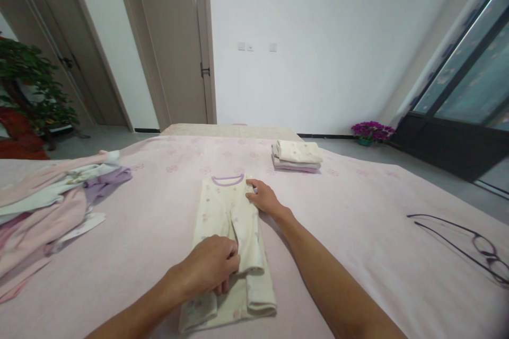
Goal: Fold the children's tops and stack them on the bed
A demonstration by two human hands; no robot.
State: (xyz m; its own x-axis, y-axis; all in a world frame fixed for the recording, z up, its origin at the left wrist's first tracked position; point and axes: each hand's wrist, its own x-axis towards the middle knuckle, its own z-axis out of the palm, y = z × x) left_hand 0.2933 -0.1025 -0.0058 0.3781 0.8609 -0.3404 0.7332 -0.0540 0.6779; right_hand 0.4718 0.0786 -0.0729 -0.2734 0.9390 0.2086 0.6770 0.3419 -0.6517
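Observation:
A cream long-sleeved baby shirt (217,206) with a lilac neckband and small printed motifs lies on the pink bedspread in front of me. Its sleeves are folded in over the body, and the neck points away from me. My left hand (214,262) is closed over the folded sleeve at the lower middle, its fingertips partly hidden. At the far right shoulder, my right hand (265,197) grips the shirt's edge between thumb and fingers.
A stack of folded clothes (298,154) sits at the back of the pink bedspread (342,233). Loose clothes (51,206) are heaped on the left. Eyeglasses (477,246) lie at the right. Beyond are a door (170,37) and purple flowers (371,130) on the floor.

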